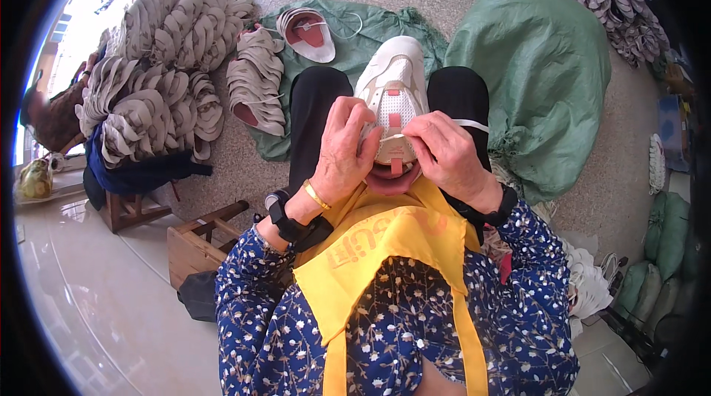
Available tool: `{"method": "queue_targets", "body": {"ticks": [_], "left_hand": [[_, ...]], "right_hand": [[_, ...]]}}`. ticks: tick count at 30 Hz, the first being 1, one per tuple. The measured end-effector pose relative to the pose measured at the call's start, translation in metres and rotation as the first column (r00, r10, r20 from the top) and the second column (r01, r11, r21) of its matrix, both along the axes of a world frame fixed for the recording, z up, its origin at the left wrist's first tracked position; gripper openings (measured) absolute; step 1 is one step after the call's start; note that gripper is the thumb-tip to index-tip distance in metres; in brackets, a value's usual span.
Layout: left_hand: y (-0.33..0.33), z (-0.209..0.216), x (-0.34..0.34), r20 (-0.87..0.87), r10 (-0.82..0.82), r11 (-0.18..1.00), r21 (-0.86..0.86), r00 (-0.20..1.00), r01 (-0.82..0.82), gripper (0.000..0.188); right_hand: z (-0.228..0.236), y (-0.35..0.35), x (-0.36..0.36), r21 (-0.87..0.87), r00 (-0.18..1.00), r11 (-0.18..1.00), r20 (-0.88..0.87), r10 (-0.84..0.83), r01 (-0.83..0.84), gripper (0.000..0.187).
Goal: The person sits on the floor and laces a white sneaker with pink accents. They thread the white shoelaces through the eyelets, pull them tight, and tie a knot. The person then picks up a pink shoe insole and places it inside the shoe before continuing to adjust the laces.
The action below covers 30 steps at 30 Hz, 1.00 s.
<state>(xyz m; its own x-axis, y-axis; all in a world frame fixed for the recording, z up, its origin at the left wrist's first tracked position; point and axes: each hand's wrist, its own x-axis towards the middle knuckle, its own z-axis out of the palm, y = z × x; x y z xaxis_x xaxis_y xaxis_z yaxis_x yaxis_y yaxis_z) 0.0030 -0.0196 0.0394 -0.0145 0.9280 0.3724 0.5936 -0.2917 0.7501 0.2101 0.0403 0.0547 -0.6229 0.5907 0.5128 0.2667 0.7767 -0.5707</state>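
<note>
A white and beige shoe (393,74) with pink tabs down its tongue lies between my knees, toe pointing away from me. Its pink-lined opening faces my lap. My left hand (342,145) is closed, thumb and fingers pinching the left eyelet edge of the shoe. Across from it, my right hand (450,155) is closed in a pinch over the right eyelet edge. A white shoelace (472,125) comes out beside the right hand and runs over my right knee; a short stretch of it crosses the tongue between the hands. The fingertips partly hide the lace holes.
Bundles of stacked grey shoe uppers (148,100) are piled at the left, with a smaller stack (255,81) nearer. A loose laced upper (306,34) lies on a green sheet (337,11). A bulging green sack (529,85) stands right. A wooden stool (196,244) is at lower left.
</note>
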Motion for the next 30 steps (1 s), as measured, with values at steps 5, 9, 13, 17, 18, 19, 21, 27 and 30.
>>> {"method": "queue_targets", "body": {"ticks": [5,9,13,17,18,19,21,27,30], "left_hand": [[-0.006,-0.001,0.003,0.028,0.025,1.000,-0.007,0.999,-0.025,0.028],[-0.007,0.000,0.004,0.049,0.041,0.999,-0.027,0.998,-0.040,0.028],[-0.009,0.002,0.004,0.064,0.069,0.997,-0.050,0.996,-0.065,0.026],[0.000,0.026,0.005,0.098,0.080,0.981,-0.185,0.992,-0.061,0.022],[0.004,0.026,0.004,0.087,0.084,0.982,-0.178,0.993,-0.067,0.022],[0.013,0.025,0.003,0.076,0.087,0.982,-0.172,0.993,-0.073,0.022],[0.028,0.023,0.000,0.069,0.096,0.984,-0.157,0.993,-0.085,0.025],[0.050,0.018,-0.004,0.024,0.060,0.993,-0.105,0.998,-0.057,0.031],[0.050,0.015,0.000,-0.006,0.065,0.995,-0.073,0.998,-0.065,0.029]], "right_hand": [[0.000,-0.006,0.001,0.000,1.000,1.000,0.007,-0.019,0.019,0.018],[-0.001,-0.006,0.001,-0.050,0.998,0.998,-0.050,-0.030,0.028,0.017],[0.001,-0.008,0.001,-0.167,0.988,0.984,-0.129,-0.079,0.057,0.014],[0.013,-0.003,0.002,-0.461,0.965,0.873,-0.116,-0.237,0.159,0.011],[0.015,0.002,0.001,-0.508,0.960,0.848,-0.126,-0.248,0.153,0.007],[0.014,0.006,0.001,-0.531,0.960,0.831,-0.109,-0.259,0.164,0.006],[0.013,0.015,0.004,-0.576,0.957,0.796,-0.075,-0.279,0.187,0.005],[0.012,0.025,0.000,-0.590,0.947,0.777,-0.063,-0.314,0.219,0.005],[0.009,0.026,-0.003,-0.592,0.945,0.776,-0.068,-0.320,0.220,0.004]]}}
